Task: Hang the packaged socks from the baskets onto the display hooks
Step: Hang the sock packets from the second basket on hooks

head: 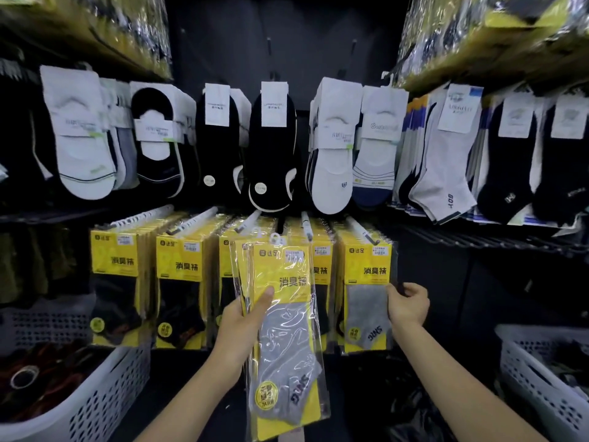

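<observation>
Far to the left of my left hand [243, 317], low down, stood a white perforated basket [95, 406] with dark items inside. My left hand gripped a small stack of packaged socks [282, 339], thumb pressed flat across the clear front and fingers hidden behind; the front pack showed a grey sock on yellow card. Its top hanger hole sat just above my thumb, close to the display hooks [306, 223]. Behind it hung rows of yellow packs. To the right, my right hand [406, 306] pinched the edge of a hanging grey-sock pack [368, 295], fingers curled. Further right of that hand stood another white basket [541, 384].
</observation>
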The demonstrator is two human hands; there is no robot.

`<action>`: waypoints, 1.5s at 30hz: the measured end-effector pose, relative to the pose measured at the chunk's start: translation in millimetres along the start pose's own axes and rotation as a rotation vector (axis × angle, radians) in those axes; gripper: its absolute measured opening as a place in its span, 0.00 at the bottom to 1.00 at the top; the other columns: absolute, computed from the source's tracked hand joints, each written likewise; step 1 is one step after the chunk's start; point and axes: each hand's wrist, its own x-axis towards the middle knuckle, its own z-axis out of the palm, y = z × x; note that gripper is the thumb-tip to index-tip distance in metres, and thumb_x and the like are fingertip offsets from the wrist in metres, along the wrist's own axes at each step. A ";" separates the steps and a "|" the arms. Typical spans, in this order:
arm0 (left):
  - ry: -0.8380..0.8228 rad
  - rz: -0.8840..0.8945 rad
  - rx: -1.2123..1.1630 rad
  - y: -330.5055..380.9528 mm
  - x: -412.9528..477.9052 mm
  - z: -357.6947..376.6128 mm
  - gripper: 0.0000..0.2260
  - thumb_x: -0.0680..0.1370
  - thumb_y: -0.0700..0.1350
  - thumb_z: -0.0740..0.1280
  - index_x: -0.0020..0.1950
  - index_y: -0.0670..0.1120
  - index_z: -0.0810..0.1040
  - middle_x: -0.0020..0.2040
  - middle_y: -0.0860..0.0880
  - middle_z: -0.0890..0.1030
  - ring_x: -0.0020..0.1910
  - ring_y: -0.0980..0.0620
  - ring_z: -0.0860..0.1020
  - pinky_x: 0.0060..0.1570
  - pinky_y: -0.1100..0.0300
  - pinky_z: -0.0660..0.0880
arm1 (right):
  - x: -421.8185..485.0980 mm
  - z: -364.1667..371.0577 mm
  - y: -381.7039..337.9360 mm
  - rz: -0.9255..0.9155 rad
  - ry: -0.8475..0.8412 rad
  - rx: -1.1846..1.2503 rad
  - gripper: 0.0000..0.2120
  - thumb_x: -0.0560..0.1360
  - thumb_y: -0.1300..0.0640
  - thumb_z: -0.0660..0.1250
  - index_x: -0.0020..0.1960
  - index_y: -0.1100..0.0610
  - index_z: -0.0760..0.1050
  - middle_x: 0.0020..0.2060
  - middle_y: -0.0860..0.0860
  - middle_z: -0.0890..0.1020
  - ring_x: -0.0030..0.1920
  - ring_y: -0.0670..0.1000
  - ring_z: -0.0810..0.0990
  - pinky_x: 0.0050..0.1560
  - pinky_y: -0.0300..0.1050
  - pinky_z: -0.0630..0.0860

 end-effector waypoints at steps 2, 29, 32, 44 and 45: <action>-0.002 -0.020 -0.032 -4.6 -1.4 -0.2 0.16 0.67 0.61 0.69 0.48 0.53 0.80 0.43 0.53 0.86 0.46 0.52 0.83 0.51 0.54 0.77 | -22.3 -3.6 -2.2 -0.059 -0.077 0.053 0.11 0.76 0.57 0.68 0.57 0.60 0.74 0.57 0.57 0.78 0.52 0.54 0.77 0.52 0.45 0.73; -0.011 0.061 -0.073 -9.9 -4.3 -0.8 0.21 0.67 0.64 0.65 0.50 0.51 0.81 0.43 0.50 0.82 0.45 0.49 0.81 0.49 0.53 0.75 | -44.7 -66.9 -5.8 0.025 -0.414 0.285 0.08 0.78 0.60 0.64 0.54 0.60 0.80 0.47 0.57 0.85 0.46 0.55 0.83 0.48 0.50 0.79; 0.002 0.060 -0.076 -9.1 1.1 -2.2 0.18 0.68 0.63 0.65 0.48 0.53 0.81 0.41 0.51 0.86 0.42 0.52 0.84 0.42 0.60 0.77 | -19.4 -58.3 -12.1 -0.002 -0.364 0.254 0.07 0.78 0.59 0.65 0.52 0.59 0.80 0.46 0.55 0.85 0.47 0.55 0.83 0.53 0.53 0.78; 0.058 0.038 -0.141 -15.0 7.5 -9.6 0.08 0.75 0.56 0.65 0.43 0.53 0.78 0.33 0.61 0.83 0.31 0.64 0.81 0.22 0.74 0.70 | 14.4 -6.4 -10.4 -0.034 -0.322 0.126 0.07 0.74 0.58 0.71 0.49 0.62 0.80 0.40 0.53 0.83 0.41 0.51 0.81 0.42 0.43 0.78; 0.055 0.038 -0.136 -13.9 6.5 -9.7 0.08 0.75 0.56 0.65 0.44 0.54 0.78 0.34 0.60 0.84 0.32 0.63 0.81 0.23 0.74 0.71 | 15.8 -4.2 -7.9 -0.005 -0.253 0.108 0.11 0.72 0.58 0.73 0.50 0.63 0.79 0.41 0.54 0.82 0.42 0.52 0.80 0.46 0.45 0.79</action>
